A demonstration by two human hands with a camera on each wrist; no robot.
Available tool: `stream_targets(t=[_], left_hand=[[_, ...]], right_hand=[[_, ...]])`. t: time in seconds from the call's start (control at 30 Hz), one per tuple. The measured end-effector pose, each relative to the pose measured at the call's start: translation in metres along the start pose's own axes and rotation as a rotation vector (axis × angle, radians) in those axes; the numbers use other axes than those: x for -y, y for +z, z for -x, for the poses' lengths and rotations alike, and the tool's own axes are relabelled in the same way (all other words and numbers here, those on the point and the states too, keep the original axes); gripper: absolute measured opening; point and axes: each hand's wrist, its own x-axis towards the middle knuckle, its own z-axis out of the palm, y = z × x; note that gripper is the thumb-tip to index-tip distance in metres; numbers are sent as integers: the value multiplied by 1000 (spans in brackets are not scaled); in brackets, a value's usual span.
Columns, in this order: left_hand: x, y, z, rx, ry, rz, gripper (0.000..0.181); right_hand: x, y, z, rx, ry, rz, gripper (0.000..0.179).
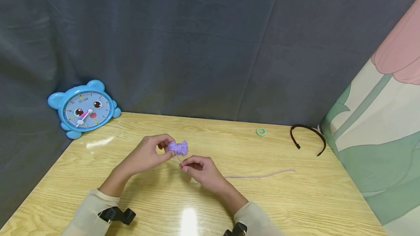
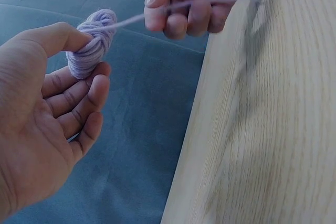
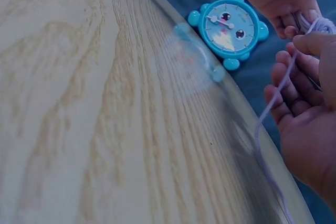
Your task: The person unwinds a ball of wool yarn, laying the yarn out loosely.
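Note:
A small bundle of purple yarn (image 1: 178, 148), bound round its middle, is pinched between the thumb and fingers of my left hand (image 1: 153, 154), held above the table. Close by on the right, my right hand (image 1: 202, 172) pinches the loose strand (image 2: 131, 21) that runs from the bundle. In the left wrist view the strand looks drawn straight between the two hands. Past my right hand the yarn's tail (image 1: 262, 176) trails across the table to the right. The right wrist view shows the strand (image 3: 258, 132) hanging down beside the right palm.
A blue bear-shaped clock (image 1: 86, 110) leans at the back left against the dark curtain (image 1: 183, 46). Toward the back right of the wooden table (image 1: 157, 207) lie a small green ring (image 1: 261, 132) and a black headband (image 1: 308, 126). A flower-patterned cloth (image 1: 387, 126) hangs at the right.

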Motion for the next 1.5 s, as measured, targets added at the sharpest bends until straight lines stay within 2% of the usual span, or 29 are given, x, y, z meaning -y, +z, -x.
stream_targets(t=[0.3, 0.5, 0.63, 0.77, 0.9, 1.27, 1.5], left_hand=[[0, -1, 0, -1, -2, -20, 14], [-1, -1, 0, 15, 4, -10, 14], [-1, -1, 1, 30, 10, 10, 14], [-2, -1, 0, 40, 17, 17, 13], [-2, 0, 0, 43, 32, 7, 12], [0, -1, 0, 43, -10, 6, 11], [1, 0, 0, 45, -15, 9, 11]], right_hand=[[15, -14, 14, -64, -40, 24, 23], [27, -31, 18, -112, -130, 47, 18], [33, -43, 19, -181, -170, 48, 19], [36, -55, 20, -271, -157, 35, 20], [35, -65, 22, -317, -135, 32, 21], [31, -86, 35, -354, -111, 60, 20], [26, -92, 46, -379, -105, 80, 20]])
